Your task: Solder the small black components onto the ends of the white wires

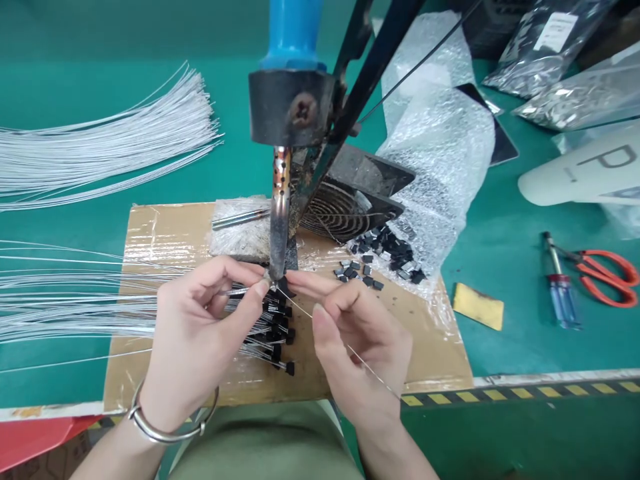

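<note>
Under the tip of a stand-mounted soldering iron (281,200), my left hand (200,327) pinches the end of a thin white wire (234,291). Its thumb and forefinger close right beside the tip, and the small part between them is mostly hidden. My right hand (365,340) is closed on a thin strand of solder wire (300,308), which runs from the iron tip back across the palm. The right forefinger reaches almost to the tip. Just below lie several white wires with black connectors (280,333) on their ends, on a cardboard sheet (425,353).
A bundle of white wires (150,140) lies at the upper left. Behind the iron stand a black fan (345,207) and bubble wrap (440,153). Loose black pieces (390,250) are heaped nearby. A yellow sponge (479,307), screwdriver (563,293) and red-handled scissors (607,277) lie right.
</note>
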The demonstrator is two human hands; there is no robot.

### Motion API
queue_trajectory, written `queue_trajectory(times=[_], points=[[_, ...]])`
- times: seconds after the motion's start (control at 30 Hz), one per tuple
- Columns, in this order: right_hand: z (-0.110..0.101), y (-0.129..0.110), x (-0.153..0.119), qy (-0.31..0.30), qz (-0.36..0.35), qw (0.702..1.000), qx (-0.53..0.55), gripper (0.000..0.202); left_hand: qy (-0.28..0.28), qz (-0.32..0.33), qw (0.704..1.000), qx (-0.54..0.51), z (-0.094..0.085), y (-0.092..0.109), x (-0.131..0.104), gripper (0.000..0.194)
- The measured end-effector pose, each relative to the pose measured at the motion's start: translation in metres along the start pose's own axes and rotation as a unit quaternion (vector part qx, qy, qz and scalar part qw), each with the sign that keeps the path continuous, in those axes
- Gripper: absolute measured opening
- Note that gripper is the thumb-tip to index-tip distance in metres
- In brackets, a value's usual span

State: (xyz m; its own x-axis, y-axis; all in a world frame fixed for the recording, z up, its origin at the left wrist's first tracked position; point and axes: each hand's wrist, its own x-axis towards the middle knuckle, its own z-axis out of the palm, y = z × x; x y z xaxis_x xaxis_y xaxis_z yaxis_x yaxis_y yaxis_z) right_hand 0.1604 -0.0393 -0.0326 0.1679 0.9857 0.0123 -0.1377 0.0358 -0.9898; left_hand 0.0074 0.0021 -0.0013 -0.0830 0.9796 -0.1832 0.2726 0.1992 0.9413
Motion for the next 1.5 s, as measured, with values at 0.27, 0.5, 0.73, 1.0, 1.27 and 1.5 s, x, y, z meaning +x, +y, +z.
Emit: queue_trajectory(times=[0.27,0.5,0.73,1.0,1.27,1.5], points=[[0.0018,-0.0032,0.0012,0.005,-0.005,1.000,-0.001,0.022,0.000,0.001,1.000,-0.021,-0.0006,0.0024,0.0005,0.012],[0.0028,-0.0003,0.0023,-0.003,-0.006,1.000,0.018,0.021,0.001,0.000,1.000,-0.017,-0.0015,0.0017,-0.0015,0.012],[0.0023,-0.0010,0.0024,0.007,-0.011,1.000,0.006,0.020,0.000,0.011,1.000,-0.029,-0.0014,0.0020,-0.0001,0.013],[0.0027,-0.0007,0.0014,0.007,-0.011,1.000,0.014,0.020,0.009,0.006,1.000,-0.022,-0.0004,0.0031,0.0000,0.012],[0.0039,0.0002,0.0023,0.008,-0.005,1.000,0.022,0.021,0.013,0.017,1.000,-0.017,-0.0013,0.0021,-0.0020,0.012],[0.0037,0.0006,0.0019,0.017,-0.010,1.000,0.001,0.021,0.012,0.016,1.000,-0.015,-0.0001,0.0011,-0.0027,0.013]])
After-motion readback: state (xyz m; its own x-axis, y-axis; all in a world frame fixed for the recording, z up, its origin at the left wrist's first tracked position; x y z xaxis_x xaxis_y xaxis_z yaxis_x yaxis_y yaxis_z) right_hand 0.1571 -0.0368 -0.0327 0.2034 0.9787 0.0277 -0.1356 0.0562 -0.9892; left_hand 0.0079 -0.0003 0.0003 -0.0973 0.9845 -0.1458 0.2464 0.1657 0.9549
